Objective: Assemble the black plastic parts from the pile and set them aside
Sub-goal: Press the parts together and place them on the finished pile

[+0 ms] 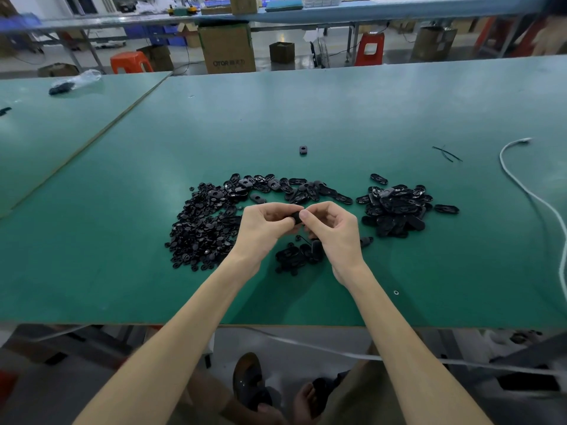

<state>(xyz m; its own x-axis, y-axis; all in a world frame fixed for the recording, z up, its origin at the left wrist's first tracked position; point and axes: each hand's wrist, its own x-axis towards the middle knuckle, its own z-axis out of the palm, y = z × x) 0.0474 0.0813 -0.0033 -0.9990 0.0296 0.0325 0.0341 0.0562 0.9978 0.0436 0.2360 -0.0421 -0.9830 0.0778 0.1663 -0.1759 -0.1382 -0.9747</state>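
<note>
Your heap of small black plastic parts looks glossy against the smooth, matt green table top.

Left grip and right grip meet fingertip to fingertip, bare forearms stretched forward.
Both grips face each other with fingers curled, thumbs and forefingers pinching one small black part between them, wrists raised just above the counter.

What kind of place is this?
Probably a factory workshop: a long green workbench, piles of little black plastic parts, and cardboard boxes with red stools behind.
</note>
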